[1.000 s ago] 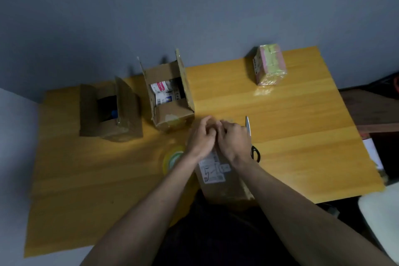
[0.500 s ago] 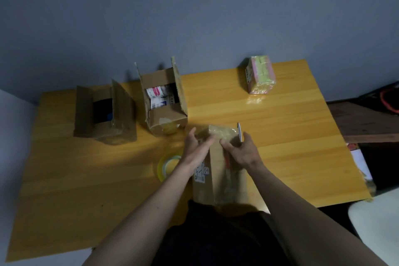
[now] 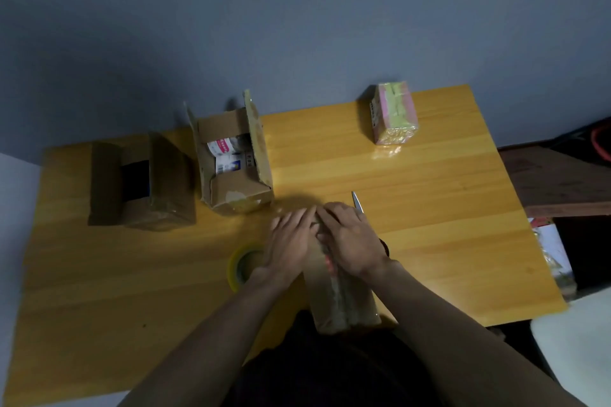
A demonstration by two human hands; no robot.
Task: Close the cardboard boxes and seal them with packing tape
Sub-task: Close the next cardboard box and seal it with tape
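a grey-blue wall stands behind a yellow-orange wooden table (image 3: 429,208), seen from the head camera in dim light.

at the near edge of the table, in front of the person, lies a long brown cardboard box with clear tape along its top seam (image 3: 344,304). both hands lie on its far end. the left hand (image 3: 289,246) is spread flat with straight fingers and presses on the left part of the top. the right hand (image 3: 352,241) lies flat beside it on the right part, fingers forward; the fingertips of the two hands almost meet. a small red mark shows on the box under the right wrist, but it cannot be read.

just left of this box, partly under the left wrist, is a yellowish roll of packing tape (image 3: 239,263). right of the hands, a pair of scissors with a silver blade (image 3: 357,203) lies on the table, its handle mostly hidden.

further back stands an open brown cardboard box with raised flaps (image 3: 238,195); inside are white packets with red and blue print, too small to read. left of it is a darker brown cardboard box, half open (image 3: 158,208). far right is a small pink and green taped box (image 3: 395,117) with an unreadable label.
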